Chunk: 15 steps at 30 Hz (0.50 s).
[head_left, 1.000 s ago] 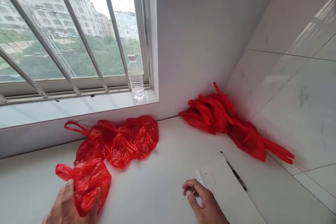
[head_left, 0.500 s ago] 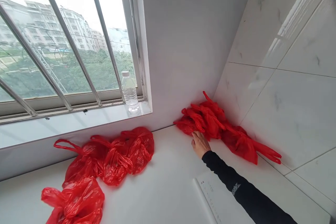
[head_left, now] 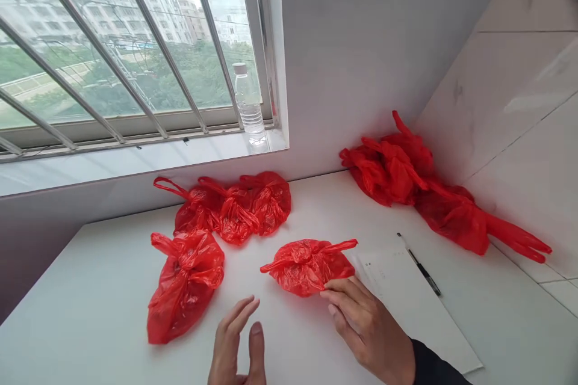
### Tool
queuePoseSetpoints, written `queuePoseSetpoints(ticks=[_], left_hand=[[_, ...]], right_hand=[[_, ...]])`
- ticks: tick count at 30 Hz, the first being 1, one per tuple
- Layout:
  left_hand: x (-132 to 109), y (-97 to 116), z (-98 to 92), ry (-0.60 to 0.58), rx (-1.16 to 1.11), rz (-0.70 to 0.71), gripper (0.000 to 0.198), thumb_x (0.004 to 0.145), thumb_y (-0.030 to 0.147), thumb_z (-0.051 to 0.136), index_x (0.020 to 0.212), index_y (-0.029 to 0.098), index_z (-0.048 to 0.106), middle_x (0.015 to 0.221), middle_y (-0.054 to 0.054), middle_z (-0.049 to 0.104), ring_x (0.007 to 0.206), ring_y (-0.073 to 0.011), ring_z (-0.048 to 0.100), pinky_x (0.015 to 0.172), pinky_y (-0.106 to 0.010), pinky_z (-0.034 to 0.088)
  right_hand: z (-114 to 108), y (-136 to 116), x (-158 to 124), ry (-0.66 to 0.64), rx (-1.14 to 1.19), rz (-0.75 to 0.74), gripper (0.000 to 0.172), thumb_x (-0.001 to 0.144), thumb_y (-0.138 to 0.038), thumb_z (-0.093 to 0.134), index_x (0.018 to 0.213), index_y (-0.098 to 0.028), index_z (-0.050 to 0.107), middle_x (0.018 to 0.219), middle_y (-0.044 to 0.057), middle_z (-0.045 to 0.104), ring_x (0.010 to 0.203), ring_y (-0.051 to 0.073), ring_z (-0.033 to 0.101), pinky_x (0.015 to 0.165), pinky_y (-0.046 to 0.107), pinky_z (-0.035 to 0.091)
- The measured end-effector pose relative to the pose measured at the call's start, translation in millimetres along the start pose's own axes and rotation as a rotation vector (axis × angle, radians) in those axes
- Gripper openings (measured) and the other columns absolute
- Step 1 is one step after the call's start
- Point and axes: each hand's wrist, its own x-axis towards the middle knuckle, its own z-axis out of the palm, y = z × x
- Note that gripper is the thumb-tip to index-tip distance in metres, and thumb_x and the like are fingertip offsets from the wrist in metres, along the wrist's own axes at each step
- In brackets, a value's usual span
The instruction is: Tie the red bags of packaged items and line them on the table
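A knotted red plastic bag [head_left: 307,267] lies on the white table in front of me, its tied ends pointing out to both sides. My right hand [head_left: 363,325] is at the bag's front right edge, with its fingertips touching or almost touching the plastic. Its fingers are bent loosely and the thumb is a little apart. Lower and to the left, my left hand [head_left: 237,343] is raised above the table with thumb and fingers apart, holding nothing. Another tied red bag [head_left: 187,286] lies beyond it to the left. The contents of the bags cannot be made out.
Three red bags [head_left: 235,210] lie against the wall under the window. More red bags [head_left: 397,171] fill the far right corner. A black pen [head_left: 422,271] rests on white paper [head_left: 415,313] at right. A clear water bottle [head_left: 250,105] stands on the windowsill.
My right hand has left the corner bags and is now at the single bag in the middle. My left hand has come into view. The camera has shifted, showing pen and paper.
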Motion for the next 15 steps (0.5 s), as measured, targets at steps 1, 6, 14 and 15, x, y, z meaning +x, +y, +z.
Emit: queuePoseSetpoints(ticks=[1,6,14,15], left_hand=[[1.8,7.5,1.5,-0.041,-0.005,0.027,0.035,0.098,0.021,0.051,0.131,0.031,0.056,0.131,-0.006,0.060,0.121,-0.0238,0.060,0.102,-0.043,0.051],[-1.0,4.2,9.2,-0.311,0.129,0.067,0.046,0.096,0.026,0.055,0.142,0.030,0.048,0.133,-0.010,0.059,0.124,-0.0295,0.054,0.102,-0.054,0.048],[-17.5,-13.5,1.4,-0.319,0.176,-0.052,0.046,0.099,0.030,0.050,0.144,0.025,0.046,0.123,-0.013,0.060,0.110,-0.0281,0.061,0.092,-0.052,0.053],[-17.8,-15.7,-1.0,-0.321,0.171,-0.059,0.043,0.099,0.030,0.050,0.141,0.025,0.049,0.117,-0.012,0.063,0.103,-0.0271,0.064,0.089,-0.050,0.054]], right_hand=[[1.0,-7.8,-8.5,-0.037,0.041,-0.007,0.038,0.094,-0.006,0.045,0.122,-0.025,0.061,0.113,0.007,0.067,0.098,0.022,0.065,0.084,0.039,0.059],[-4.9,-13.2,-18.9,-0.075,0.152,0.022,0.032,0.096,-0.009,0.045,0.120,-0.027,0.058,0.110,0.003,0.069,0.100,0.020,0.066,0.085,0.035,0.059],[12.9,22.9,3.0,-0.127,-0.097,0.160,0.044,0.098,-0.016,0.047,0.141,-0.026,0.047,0.121,0.008,0.061,0.110,0.026,0.059,0.095,0.047,0.054],[15.2,23.6,4.3,-0.141,-0.078,0.171,0.038,0.099,-0.016,0.045,0.134,-0.026,0.053,0.113,0.007,0.063,0.103,0.024,0.060,0.092,0.047,0.055]])
